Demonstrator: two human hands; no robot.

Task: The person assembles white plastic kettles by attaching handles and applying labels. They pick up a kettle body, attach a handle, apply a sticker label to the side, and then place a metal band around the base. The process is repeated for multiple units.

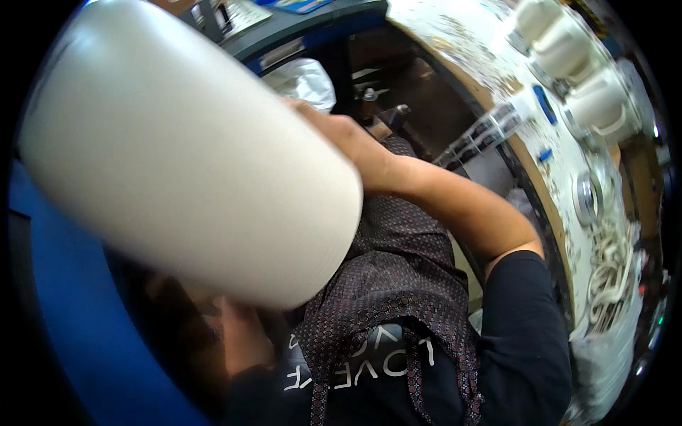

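Observation:
A large, smooth cream cylindrical body [192, 156], like that of a kettle or jug, fills the left and middle of the view, tilted and close to the camera. My right hand [337, 135] is closed against its far right side, with the fingertips hidden behind it. Below its lower edge, the wrist end of my left hand [240, 316] shows; the fingers are out of sight behind the body, so their grip cannot be made out. The cylinder is held up over my lap, in front of a dark patterned apron [398, 284].
Several cream jugs with handles [600, 106] stand on a worn white table [455, 35] at right. Nearer lie a metal ring [588, 199], loose cream handles [607, 270] and a clear plastic bag [604, 362]. A blue surface [71, 305] curves along the left, and a white bag [305, 82] lies beyond.

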